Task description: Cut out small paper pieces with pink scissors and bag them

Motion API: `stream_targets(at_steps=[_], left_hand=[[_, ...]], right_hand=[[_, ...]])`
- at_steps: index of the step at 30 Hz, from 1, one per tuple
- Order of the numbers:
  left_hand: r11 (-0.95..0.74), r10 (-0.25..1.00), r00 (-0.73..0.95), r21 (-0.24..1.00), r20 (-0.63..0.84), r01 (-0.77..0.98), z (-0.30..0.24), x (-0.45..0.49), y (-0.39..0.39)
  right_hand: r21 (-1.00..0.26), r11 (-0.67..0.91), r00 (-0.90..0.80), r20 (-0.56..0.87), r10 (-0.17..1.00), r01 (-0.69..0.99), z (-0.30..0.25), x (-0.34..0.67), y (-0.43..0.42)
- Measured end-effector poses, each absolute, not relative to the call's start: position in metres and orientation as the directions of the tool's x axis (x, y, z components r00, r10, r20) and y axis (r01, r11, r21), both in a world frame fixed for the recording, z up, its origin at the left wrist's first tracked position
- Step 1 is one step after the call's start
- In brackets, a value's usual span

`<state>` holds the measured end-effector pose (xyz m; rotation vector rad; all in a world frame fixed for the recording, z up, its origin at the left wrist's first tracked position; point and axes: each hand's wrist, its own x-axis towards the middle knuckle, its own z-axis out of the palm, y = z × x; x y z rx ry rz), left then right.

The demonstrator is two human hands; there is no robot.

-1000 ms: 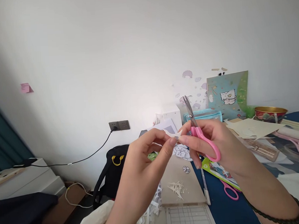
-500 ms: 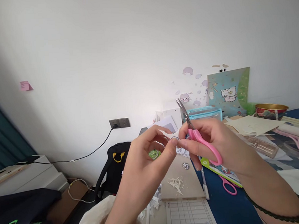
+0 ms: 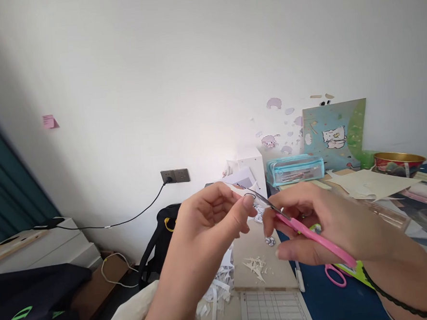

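Between thumb and fingers, my left hand (image 3: 206, 228) pinches a small piece of white paper (image 3: 240, 191) with a dark curved outline on it. My right hand (image 3: 318, 221) holds pink-handled scissors (image 3: 304, 229), whose metal blades point left and lie against the paper's edge. Whether the blades are parted is hard to make out. Below the hands, a beige board (image 3: 248, 254) carries a little heap of thin paper trimmings (image 3: 256, 267). A small cut-out drawing (image 3: 269, 241) lies on it near my right fingers.
Paper strips (image 3: 219, 285) are heaped left of the board, with a gridded sheet (image 3: 271, 311) in front. A white pen (image 3: 299, 278) and another pink handle (image 3: 335, 274) lie to the right. Behind stand a clear blue-edged pencil case (image 3: 295, 168) and a red-gold bowl (image 3: 398, 163).
The scissors have swung down from pointing upward to pointing left at the paper. My right hand has shifted right and its fingers have opened out around the handles. The view has turned slightly left.
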<state>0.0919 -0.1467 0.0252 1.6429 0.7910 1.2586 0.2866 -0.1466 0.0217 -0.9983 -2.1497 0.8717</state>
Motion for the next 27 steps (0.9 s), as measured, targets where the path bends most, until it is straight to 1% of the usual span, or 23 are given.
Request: stream_targets(at_steps=[4,8,11,16,21,24,27], left_hand=[[-0.379,0.877,0.298,0.924,0.376,-0.050,0.026,0.091,-0.148],[-0.396,0.867,0.300,0.916,0.398,-0.069,0.026,0.091,-0.147],[-0.406,0.856,0.314,0.910,0.410,-0.082,0.027,0.091,-0.146],[-0.416,0.840,0.327,0.901,0.432,-0.122,0.027,0.092,-0.148],[-0.413,0.847,0.305,0.900,0.436,-0.140,0.026,0.094,-0.150],[-0.410,0.851,0.292,0.900,0.437,-0.149,0.025,0.094,-0.150],[-0.406,0.854,0.283,0.899,0.437,-0.163,0.025,0.093,-0.149]], right_hand=[[-0.773,0.471,-0.541,0.200,0.817,0.425,0.024,0.282,-0.152],[-0.774,0.501,-0.535,0.255,0.806,0.387,0.024,0.279,-0.153],[-0.778,0.487,-0.518,0.248,0.819,0.398,0.023,0.276,-0.153],[-0.794,0.498,-0.497,0.293,0.817,0.350,0.018,0.271,-0.152],[-0.801,0.492,-0.473,0.305,0.826,0.341,0.009,0.268,-0.153],[-0.775,0.501,-0.449,0.317,0.835,0.386,0.008,0.267,-0.154],[-0.720,0.517,-0.423,0.334,0.842,0.462,0.007,0.265,-0.153]])
